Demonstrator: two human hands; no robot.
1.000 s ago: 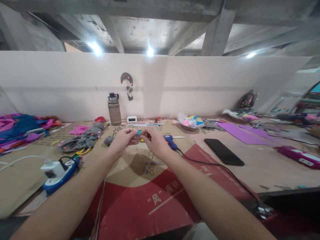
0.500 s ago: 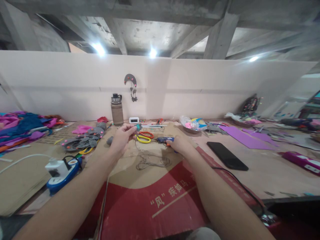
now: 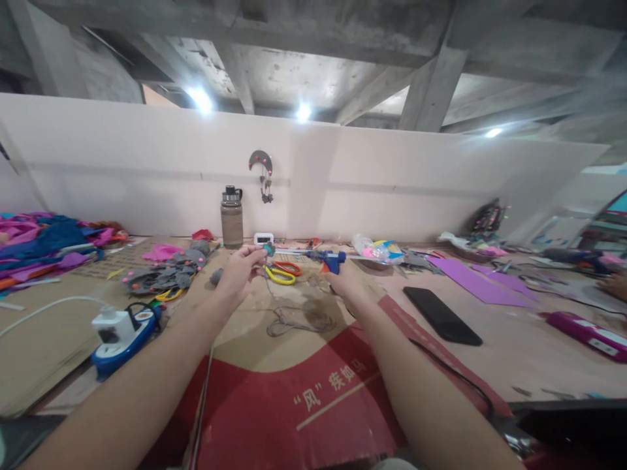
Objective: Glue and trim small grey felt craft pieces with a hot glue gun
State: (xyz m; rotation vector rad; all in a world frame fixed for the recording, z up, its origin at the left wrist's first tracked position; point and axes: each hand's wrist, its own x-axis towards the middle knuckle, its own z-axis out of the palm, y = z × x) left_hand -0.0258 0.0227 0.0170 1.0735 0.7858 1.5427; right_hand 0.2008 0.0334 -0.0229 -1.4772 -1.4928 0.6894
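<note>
My left hand (image 3: 241, 269) pinches a small teal and grey piece (image 3: 269, 249), too small to name exactly, with a grey cord trailing down from it. A blue glue gun (image 3: 335, 261) is in my right hand (image 3: 343, 282), raised and pointing left toward that piece. Whether the nozzle touches the piece I cannot tell. Below my hands, a loose tangle of grey cord (image 3: 298, 321) lies on the cardboard (image 3: 264, 349). Just behind my left fingers are scissors with yellow handles (image 3: 281, 277) and others with red handles (image 3: 289, 267).
A water bottle (image 3: 232, 219) stands by the partition, under a hanging felt moon (image 3: 261, 161). At left lie grey felt pieces (image 3: 164, 277) and a blue power strip (image 3: 126, 346). On the right are a black phone (image 3: 442, 316), purple felt (image 3: 477, 279) and a magenta device (image 3: 588, 334).
My right hand has lifted the glue gun off the cardboard and turned it toward the piece in my left hand. The left hand has barely moved.
</note>
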